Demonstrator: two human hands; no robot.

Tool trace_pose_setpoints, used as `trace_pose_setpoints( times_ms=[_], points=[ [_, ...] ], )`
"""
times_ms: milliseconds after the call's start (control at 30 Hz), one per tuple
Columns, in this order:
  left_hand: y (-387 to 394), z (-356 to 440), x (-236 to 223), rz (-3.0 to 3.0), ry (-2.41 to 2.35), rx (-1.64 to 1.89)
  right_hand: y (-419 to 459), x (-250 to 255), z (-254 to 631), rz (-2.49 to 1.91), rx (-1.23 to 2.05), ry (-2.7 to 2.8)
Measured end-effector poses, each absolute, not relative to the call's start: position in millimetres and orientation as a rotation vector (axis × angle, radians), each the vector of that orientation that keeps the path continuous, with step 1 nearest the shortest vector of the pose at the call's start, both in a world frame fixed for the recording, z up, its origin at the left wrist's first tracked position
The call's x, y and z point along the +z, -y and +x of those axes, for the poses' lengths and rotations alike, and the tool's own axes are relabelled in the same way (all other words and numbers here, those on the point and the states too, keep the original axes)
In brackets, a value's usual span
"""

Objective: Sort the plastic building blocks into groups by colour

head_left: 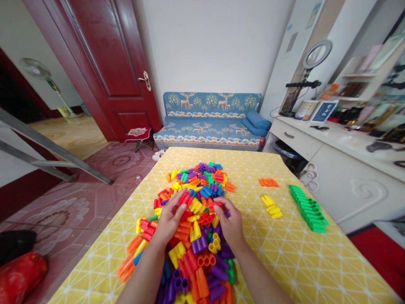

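Apart over the mixed pile [199, 244] left of the tabletop's [249, 169] middle, the left hand [169, 218] and right hand [230, 224] each pinch red pieces [186, 199]; the green row [308, 210] lies near the right edge, seemingly separated by colour.

From the wearer's head, my single view faces forward and down, close over the desk [268, 249], reaching the sofa [209, 126] beyond

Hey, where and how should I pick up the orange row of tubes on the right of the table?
Probably pinch the orange row at its left and right ends, from above: it lies flat, running sideways, apart from the pile, with bare cloth beside both ends.
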State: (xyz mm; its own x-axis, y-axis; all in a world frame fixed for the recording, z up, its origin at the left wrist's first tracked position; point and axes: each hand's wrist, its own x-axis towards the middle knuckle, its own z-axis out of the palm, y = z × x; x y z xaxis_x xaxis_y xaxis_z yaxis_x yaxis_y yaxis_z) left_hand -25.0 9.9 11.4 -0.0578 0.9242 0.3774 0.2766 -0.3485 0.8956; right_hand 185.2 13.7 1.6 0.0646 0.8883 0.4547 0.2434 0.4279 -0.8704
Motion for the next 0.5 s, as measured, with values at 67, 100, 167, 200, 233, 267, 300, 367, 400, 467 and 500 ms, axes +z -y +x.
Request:
trace_pose_setpoints(
  times_ms=[67, 100, 167, 200, 233, 267, 300, 367, 400, 467, 500],
  points=[
    [-11, -23, 8, 1.569, -1.278, 1.430, -15, -1, 186, -1.087, 0.711, 1.401],
    [-11, -22, 6, 1.518, -1.263, 1.426, -17, -3, 187, -1.097, 0.736, 1.386],
    [-13, -18, 5, 1.405, -1.213, 1.450, -19, -5, 187, -1.108, 0.780, 1.400],
    [-13, -16, 4, 1.359, -1.179, 1.472, -21, -6, 188, -1.101, 0.796, 1.422],
    [-14, -15, 5, 1.327, -1.144, 1.493, -22, -7, 188, -1.085, 0.808, 1.443],
    [-15, -14, 5, 1.311, -1.112, 1.507, -23, -9, 188, -1.065, 0.818, 1.457],
    [-15, -14, 5, 1.309, -1.085, 1.510, -24, -10, 187, -1.043, 0.823, 1.461],
    [-15, -13, 6, 1.328, -1.066, 1.492, -25, -12, 186, -1.007, 0.816, 1.457],
    [-14, -13, 7, 1.345, -1.078, 1.482, -25, -13, 186, -1.001, 0.796, 1.462],
    [-13, -13, 8, 1.388, -1.136, 1.468, -25, -13, 185, -1.003, 0.715, 1.500],
    [-12, -13, 8, 1.415, -1.171, 1.464, -24, -12, 185, -1.010, 0.662, 1.525]
  ],
)
